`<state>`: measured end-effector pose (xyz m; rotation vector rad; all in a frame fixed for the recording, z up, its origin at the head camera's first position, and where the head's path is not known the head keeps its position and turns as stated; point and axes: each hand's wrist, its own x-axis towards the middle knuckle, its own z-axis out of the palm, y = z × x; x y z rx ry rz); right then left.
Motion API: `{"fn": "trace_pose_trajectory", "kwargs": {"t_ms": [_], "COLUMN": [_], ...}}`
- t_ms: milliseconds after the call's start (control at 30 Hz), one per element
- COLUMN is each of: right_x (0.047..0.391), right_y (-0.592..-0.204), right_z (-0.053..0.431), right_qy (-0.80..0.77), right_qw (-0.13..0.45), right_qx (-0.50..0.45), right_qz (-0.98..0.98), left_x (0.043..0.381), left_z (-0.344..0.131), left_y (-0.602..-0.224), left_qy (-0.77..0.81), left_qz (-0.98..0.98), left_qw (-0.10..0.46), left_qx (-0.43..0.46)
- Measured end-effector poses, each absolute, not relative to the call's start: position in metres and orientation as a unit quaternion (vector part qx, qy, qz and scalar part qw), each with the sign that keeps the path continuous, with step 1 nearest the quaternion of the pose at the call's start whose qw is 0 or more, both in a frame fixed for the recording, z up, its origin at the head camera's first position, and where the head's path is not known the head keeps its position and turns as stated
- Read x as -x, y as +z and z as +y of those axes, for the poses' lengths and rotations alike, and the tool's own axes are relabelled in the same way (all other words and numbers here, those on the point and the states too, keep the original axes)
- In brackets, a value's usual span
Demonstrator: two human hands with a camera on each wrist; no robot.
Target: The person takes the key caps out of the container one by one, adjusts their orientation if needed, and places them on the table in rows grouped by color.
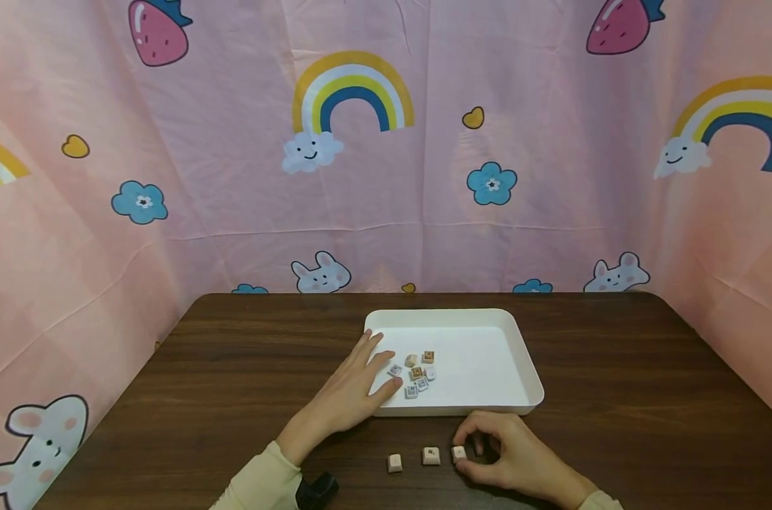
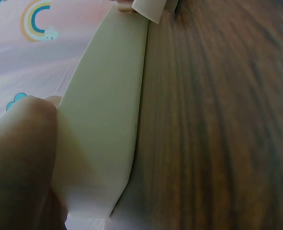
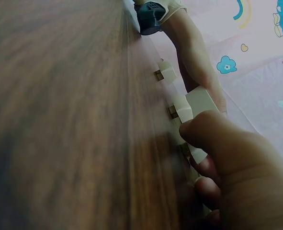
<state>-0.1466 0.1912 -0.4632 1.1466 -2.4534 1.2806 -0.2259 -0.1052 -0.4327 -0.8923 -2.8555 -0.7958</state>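
Pale keycap (image 1: 459, 452), one: five o'clock in the head view, at the right end of a row on the counter (image 1: 233, 368). Grasped by the right hand (image 1: 516, 453), grip pinched between thumb and forefinger, both bent, wrist coming in from four o'clock. Marked face upward; outline nearly square, long axis not distinguishable. Wider keycap (image 1: 431, 457): at nine o'clock from it, long axis three to nine. Small keycap (image 1: 394, 464): farther along that bearing. White tray (image 1: 488, 361): at twelve o'clock, long axis three to nine; loose keycaps (image 1: 416, 373) in its nine o'clock half. Left hand (image 1: 350, 389): at the tray's nine o'clock rim, grip released, fingers spread toward one o'clock. Patterned cloth (image 1: 386, 198): backdrop, twelve o'clock.
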Motion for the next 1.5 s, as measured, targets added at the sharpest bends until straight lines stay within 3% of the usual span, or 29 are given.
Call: {"fn": "trace_pose_trajectory", "kwargs": {"t_ms": [400,733,933,1067,1500], "right_x": [0.146,0.157,0.162,0.165,0.183], "right_y": [-0.462,-0.454,-0.449,-0.443,-0.429], "right_z": [0.19,0.196,0.199,0.198,0.195], "right_qy": [0.455,0.459,0.427,0.411,0.373], "right_qw": [0.111,0.263,0.31,0.316,0.256], "right_qx": [-0.39,-0.4,-0.36,-0.34,-0.25], "right_qz": [-0.793,-0.748,-0.769,-0.784,-0.856], "left_x": [0.226,0.226,0.226,0.225,0.225], "left_z": [-0.105,-0.105,-0.105,-0.104,-0.103], "left_y": [-0.432,-0.431,-0.432,-0.431,-0.432], "left_qy": [-0.257,-0.255,-0.254,-0.255,-0.252], "left_qz": [-0.922,-0.923,-0.923,-0.923,-0.924], "left_qw": [0.02,0.022,0.023,0.022,0.028], "left_qx": [0.288,0.289,0.289,0.289,0.285]}}
